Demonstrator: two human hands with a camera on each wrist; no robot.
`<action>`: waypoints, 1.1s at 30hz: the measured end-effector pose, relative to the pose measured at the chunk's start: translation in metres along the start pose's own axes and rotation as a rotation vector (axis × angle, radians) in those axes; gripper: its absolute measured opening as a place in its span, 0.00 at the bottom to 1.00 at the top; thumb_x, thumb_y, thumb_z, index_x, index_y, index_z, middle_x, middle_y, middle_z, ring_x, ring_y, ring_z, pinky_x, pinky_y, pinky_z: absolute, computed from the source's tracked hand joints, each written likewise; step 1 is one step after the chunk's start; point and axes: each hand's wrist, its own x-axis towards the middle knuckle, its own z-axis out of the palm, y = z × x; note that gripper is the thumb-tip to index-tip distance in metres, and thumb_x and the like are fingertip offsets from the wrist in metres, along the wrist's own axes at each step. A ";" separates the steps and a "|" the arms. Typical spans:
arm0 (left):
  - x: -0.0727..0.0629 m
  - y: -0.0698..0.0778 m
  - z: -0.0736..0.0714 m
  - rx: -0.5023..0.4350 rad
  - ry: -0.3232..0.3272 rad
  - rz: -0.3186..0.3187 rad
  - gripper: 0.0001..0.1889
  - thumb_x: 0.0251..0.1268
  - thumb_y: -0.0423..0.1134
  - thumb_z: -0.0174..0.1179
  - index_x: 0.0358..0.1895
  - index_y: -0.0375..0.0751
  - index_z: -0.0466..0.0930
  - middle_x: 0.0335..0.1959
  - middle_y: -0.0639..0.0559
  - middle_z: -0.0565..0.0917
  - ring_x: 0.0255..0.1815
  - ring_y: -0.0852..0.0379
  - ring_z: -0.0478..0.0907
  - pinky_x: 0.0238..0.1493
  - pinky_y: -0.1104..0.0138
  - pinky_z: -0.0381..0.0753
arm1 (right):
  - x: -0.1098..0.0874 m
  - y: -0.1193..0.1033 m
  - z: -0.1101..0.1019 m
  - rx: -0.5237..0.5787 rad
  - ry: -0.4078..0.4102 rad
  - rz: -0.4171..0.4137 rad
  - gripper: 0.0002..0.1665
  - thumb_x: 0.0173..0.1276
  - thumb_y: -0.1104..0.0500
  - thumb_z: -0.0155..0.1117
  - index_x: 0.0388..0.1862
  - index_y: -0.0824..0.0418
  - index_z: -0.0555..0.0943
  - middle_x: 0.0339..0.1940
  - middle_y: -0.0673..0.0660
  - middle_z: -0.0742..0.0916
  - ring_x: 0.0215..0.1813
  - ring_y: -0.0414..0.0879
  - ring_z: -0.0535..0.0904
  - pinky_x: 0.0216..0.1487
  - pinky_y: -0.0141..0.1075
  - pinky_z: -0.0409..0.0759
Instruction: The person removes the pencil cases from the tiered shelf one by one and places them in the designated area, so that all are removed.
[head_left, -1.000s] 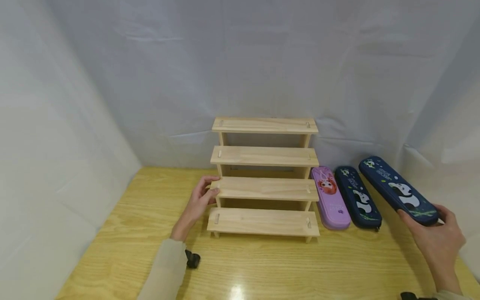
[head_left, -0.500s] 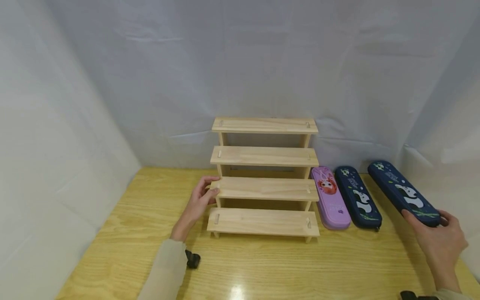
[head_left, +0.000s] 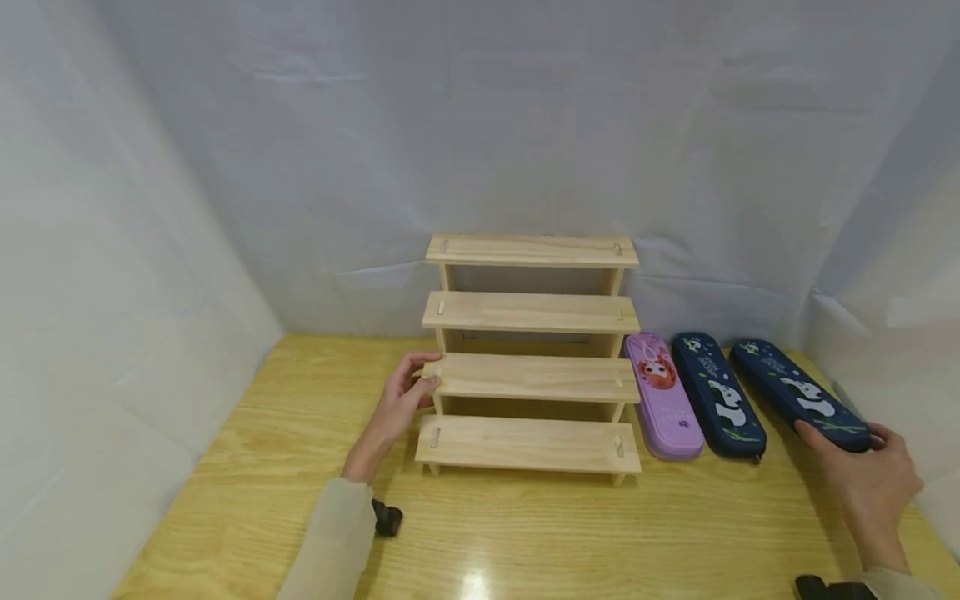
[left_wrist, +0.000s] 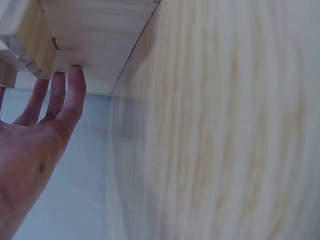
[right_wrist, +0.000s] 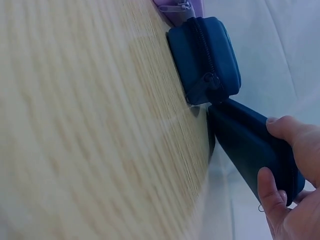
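A pale wooden stepped display shelf [head_left: 532,375] with several boards stands on the table. My left hand [head_left: 393,404] holds the left end of one of its lower boards, thumb at the board's end. In the left wrist view, the fingertips [left_wrist: 76,72] meet the side panel beneath the board. My right hand [head_left: 873,483] grips the near end of a dark blue pencil case [head_left: 798,390] with a panda print, thumb on one side and fingers on the other. In the right wrist view this case [right_wrist: 250,145] tilts, its far end low by the table and its gripped end raised.
Between the shelf and the held case, a pink pencil case [head_left: 663,400] and a second dark blue panda pencil case [head_left: 718,396] lie side by side on the wooden table [head_left: 525,533]. Pale sheeting [head_left: 525,125] hangs behind and at both sides.
The right hand has lowered the panda pencil case, after shifting it slightly right and then back left, nearer its twin. The left hand keeps its place on the shelf.
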 end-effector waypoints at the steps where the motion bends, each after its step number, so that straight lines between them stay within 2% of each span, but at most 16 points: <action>1: 0.000 0.000 0.000 -0.002 -0.001 0.001 0.18 0.80 0.41 0.52 0.68 0.43 0.70 0.67 0.45 0.71 0.46 0.58 0.75 0.45 0.60 0.83 | 0.001 0.001 0.000 -0.002 -0.002 0.004 0.59 0.69 0.37 0.63 0.81 0.71 0.51 0.79 0.77 0.60 0.77 0.72 0.53 0.71 0.63 0.58; 7: -0.001 0.001 0.001 -0.009 -0.002 -0.003 0.18 0.80 0.41 0.52 0.68 0.43 0.70 0.65 0.47 0.71 0.45 0.57 0.75 0.45 0.59 0.84 | 0.004 0.004 0.000 -0.021 -0.025 -0.007 0.60 0.69 0.35 0.63 0.81 0.72 0.50 0.79 0.78 0.61 0.77 0.73 0.57 0.76 0.64 0.57; 13: 0.000 -0.001 0.001 -0.006 0.001 -0.003 0.18 0.81 0.41 0.52 0.68 0.43 0.70 0.66 0.48 0.71 0.46 0.57 0.75 0.46 0.58 0.84 | 0.003 0.006 0.002 -0.057 -0.045 -0.037 0.57 0.69 0.37 0.62 0.80 0.73 0.53 0.77 0.80 0.64 0.71 0.74 0.62 0.68 0.63 0.62; 18: 0.000 -0.001 0.001 -0.015 0.003 -0.005 0.18 0.80 0.40 0.52 0.68 0.42 0.70 0.66 0.44 0.71 0.46 0.57 0.76 0.45 0.60 0.84 | 0.006 0.009 0.002 -0.108 -0.098 -0.080 0.55 0.70 0.38 0.63 0.79 0.73 0.55 0.75 0.81 0.65 0.69 0.74 0.66 0.64 0.64 0.69; 24: 0.001 0.000 0.000 -0.020 0.001 -0.005 0.19 0.80 0.40 0.52 0.69 0.41 0.70 0.66 0.41 0.71 0.46 0.58 0.77 0.45 0.61 0.85 | 0.007 0.010 0.000 -0.133 -0.161 -0.103 0.56 0.69 0.37 0.65 0.77 0.75 0.56 0.73 0.81 0.67 0.67 0.74 0.67 0.64 0.64 0.69; 30: -0.003 0.002 0.001 0.013 -0.003 -0.023 0.20 0.81 0.43 0.52 0.71 0.46 0.69 0.69 0.41 0.70 0.49 0.55 0.78 0.48 0.60 0.84 | 0.009 0.009 -0.004 -0.138 -0.207 -0.129 0.57 0.68 0.34 0.65 0.76 0.76 0.59 0.68 0.82 0.72 0.63 0.74 0.73 0.55 0.59 0.73; 33: -0.011 0.005 -0.001 0.084 -0.006 -0.038 0.22 0.81 0.50 0.52 0.73 0.57 0.69 0.72 0.45 0.70 0.57 0.49 0.78 0.55 0.55 0.84 | 0.010 0.011 -0.008 -0.159 -0.247 -0.167 0.57 0.70 0.33 0.61 0.76 0.75 0.59 0.67 0.83 0.73 0.63 0.74 0.75 0.54 0.58 0.75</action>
